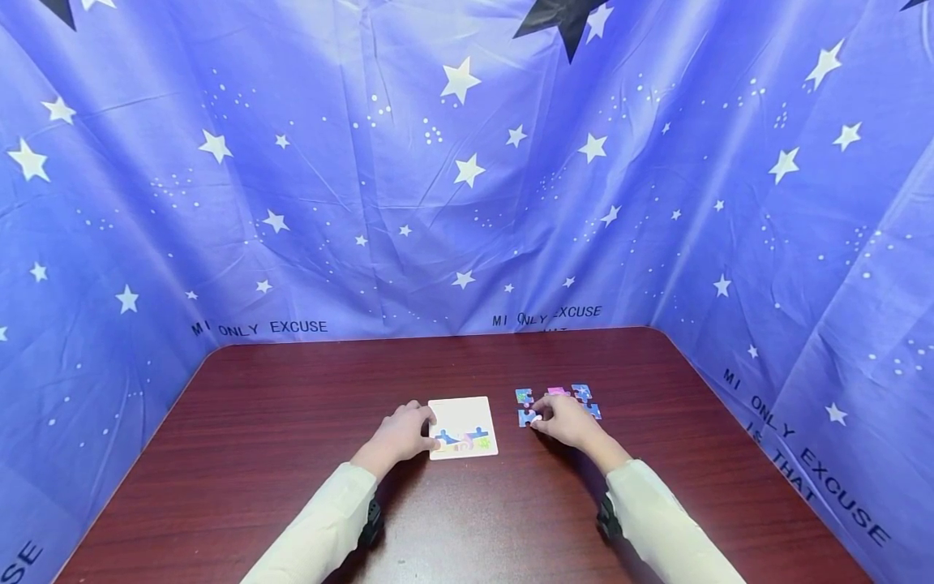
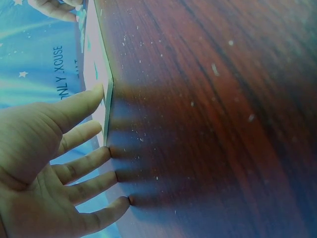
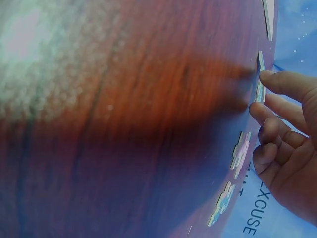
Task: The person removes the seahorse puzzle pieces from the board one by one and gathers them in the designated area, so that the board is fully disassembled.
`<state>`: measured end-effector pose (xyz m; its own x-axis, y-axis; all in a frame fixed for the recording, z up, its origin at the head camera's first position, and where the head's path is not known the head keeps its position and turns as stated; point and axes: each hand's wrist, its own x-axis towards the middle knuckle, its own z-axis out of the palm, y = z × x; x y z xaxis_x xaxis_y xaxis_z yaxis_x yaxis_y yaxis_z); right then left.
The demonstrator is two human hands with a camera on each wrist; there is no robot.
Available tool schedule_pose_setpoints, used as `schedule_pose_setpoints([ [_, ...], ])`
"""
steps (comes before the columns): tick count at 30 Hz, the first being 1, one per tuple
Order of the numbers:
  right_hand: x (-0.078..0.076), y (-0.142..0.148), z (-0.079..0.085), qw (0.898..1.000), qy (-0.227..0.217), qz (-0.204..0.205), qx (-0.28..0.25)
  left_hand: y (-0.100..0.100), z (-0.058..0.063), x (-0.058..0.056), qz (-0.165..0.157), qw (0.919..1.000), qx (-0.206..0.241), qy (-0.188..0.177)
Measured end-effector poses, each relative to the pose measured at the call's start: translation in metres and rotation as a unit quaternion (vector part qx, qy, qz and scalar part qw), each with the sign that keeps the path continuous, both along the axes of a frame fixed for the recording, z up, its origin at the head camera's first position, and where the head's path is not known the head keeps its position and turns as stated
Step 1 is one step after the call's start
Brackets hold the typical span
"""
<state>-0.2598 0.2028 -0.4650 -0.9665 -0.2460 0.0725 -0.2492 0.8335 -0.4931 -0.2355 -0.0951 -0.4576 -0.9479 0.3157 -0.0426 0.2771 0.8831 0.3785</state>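
A pale square puzzle board (image 1: 461,412) lies flat on the table, its lower part filled with blue, pink and green puzzle pieces (image 1: 463,444). At its left edge is my left hand (image 1: 400,431), thumb touching the near side and the other fingers spread loosely, some tips on the table in the left wrist view. To the board's right, my right hand (image 1: 567,422) pinches a blue puzzle piece (image 1: 525,418) between thumb and fingers, low at the tabletop. Part of that piece is hidden by the fingers. In the right wrist view, the remaining fingers are curled inward.
Several loose pieces lie around the right hand: a blue-green piece (image 1: 524,396), a pink piece (image 1: 558,392) and blue pieces (image 1: 582,392) at the right, partly covered by the hand. The dark red wooden table (image 1: 306,389) meets a blue star-printed curtain (image 1: 409,162) on its far sides.
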Motion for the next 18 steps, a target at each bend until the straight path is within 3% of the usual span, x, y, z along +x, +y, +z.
schedule_pose_setpoints([
  [18,0.0026,0.0023,-0.0001,1.000,-0.005,0.008,-0.004,0.0003,-0.0005,0.0001,-0.003,1.0000,-0.003,0.003],
])
